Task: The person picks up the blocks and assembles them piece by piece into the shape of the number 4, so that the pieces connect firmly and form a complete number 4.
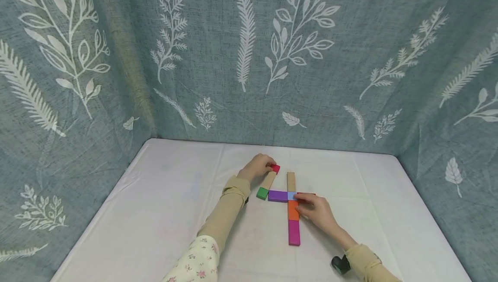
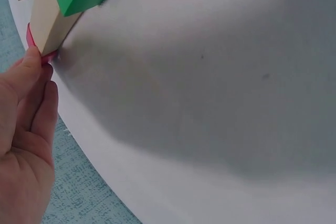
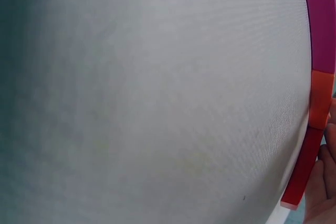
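Observation:
My left hand pinches a small red block between thumb and fingertips. That block sits against the far end of a slanting plain wood block, with a green block at the near end. My right hand lies over the middle of a cross of flat blocks. Its index fingertip touches the light blue square, and its thumb is at the edge of the orange block. A longer red block is partly hidden behind this hand; the right wrist view shows its side.
A purple block runs left from the cross, close to the green block. Another plain wood block points away, and a magenta block points nearer. All lie flat on a white-covered table, with a patterned teal curtain behind.

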Tool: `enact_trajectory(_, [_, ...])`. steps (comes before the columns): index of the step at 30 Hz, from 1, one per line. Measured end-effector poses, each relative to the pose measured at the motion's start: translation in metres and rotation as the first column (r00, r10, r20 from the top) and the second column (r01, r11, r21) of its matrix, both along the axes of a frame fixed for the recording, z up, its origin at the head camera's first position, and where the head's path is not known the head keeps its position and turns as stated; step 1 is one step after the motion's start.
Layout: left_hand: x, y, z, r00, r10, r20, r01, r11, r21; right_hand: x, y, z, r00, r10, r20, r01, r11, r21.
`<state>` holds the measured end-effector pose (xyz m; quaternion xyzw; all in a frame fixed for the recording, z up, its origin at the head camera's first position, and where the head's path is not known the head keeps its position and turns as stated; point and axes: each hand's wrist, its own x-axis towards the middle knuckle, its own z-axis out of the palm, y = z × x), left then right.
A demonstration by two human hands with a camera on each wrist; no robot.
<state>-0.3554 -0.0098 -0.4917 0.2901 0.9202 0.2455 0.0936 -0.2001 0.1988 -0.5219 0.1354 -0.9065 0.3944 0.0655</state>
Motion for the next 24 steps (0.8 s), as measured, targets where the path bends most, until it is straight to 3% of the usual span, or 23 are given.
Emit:
enact_trajectory(9, [0.0023,-0.0013,-0.0002,0.999,0.022,0.034,-0.024,0.997,0.073,0.0005,-0.0001,-0.0018,1.000,0.004,-0.007,-0.004,1.000,0.002])
enact_trajectory(18, [0.0049,-0.0004,0.0039,1.000,0.026,0.005,-0.027,0.999,0.045,0.0015,-0.0020,-0.0008,1.000,-0.010,-0.007,0.010,1.000,-0.001])
enact_trajectory(24, [0.0078,0.0004,0.0036,0.998,0.054,0.028,-0.055,0.998,0.040,0.0031,-0.0027,-0.0015,1.000,-0.007,-0.001,0.007,1.000,-0.003])
